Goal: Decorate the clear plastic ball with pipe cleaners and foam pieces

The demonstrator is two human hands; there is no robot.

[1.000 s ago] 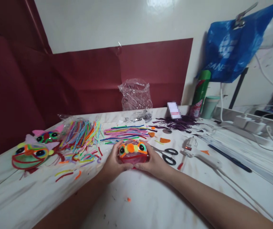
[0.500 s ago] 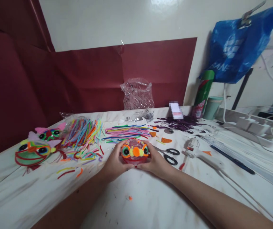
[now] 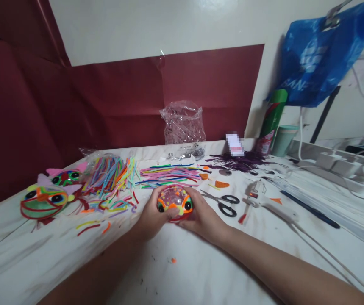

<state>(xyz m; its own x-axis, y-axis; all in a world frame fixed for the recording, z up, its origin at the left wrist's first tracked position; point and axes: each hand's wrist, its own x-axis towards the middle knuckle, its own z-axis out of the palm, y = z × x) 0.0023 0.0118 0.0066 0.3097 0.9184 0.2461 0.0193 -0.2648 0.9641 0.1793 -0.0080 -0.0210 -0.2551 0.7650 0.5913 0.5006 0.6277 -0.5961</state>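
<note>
Between my two hands is a small round animal-face craft (image 3: 176, 198), with a clear reddish top, big black-and-green eyes, and orange and yellow fuzzy trim. My left hand (image 3: 154, 215) wraps its left side, the thumb lying over the nose area. On the other side my right hand (image 3: 202, 216) curls round it, with fingers behind and thumb below. Both hands are closed on it, low over the white marbled table (image 3: 143, 271). Black-handled scissors (image 3: 224, 203) lie open just right of my right hand. Its underside and back are hidden.
A white glue gun (image 3: 270, 205) with a cord lies at right, near a dark blue pen-like stick (image 3: 310, 209). Two finished-looking animal faces (image 3: 43, 203) sit at left beside bundled pipe cleaners (image 3: 105, 176). Purple strands (image 3: 242, 161) and a power strip (image 3: 340, 171) are farther back.
The animal-face craft has tipped and turned, showing more of its clear top, and shifted slightly left. My left thumb has moved up over its nose. Both hands keep hold.
</note>
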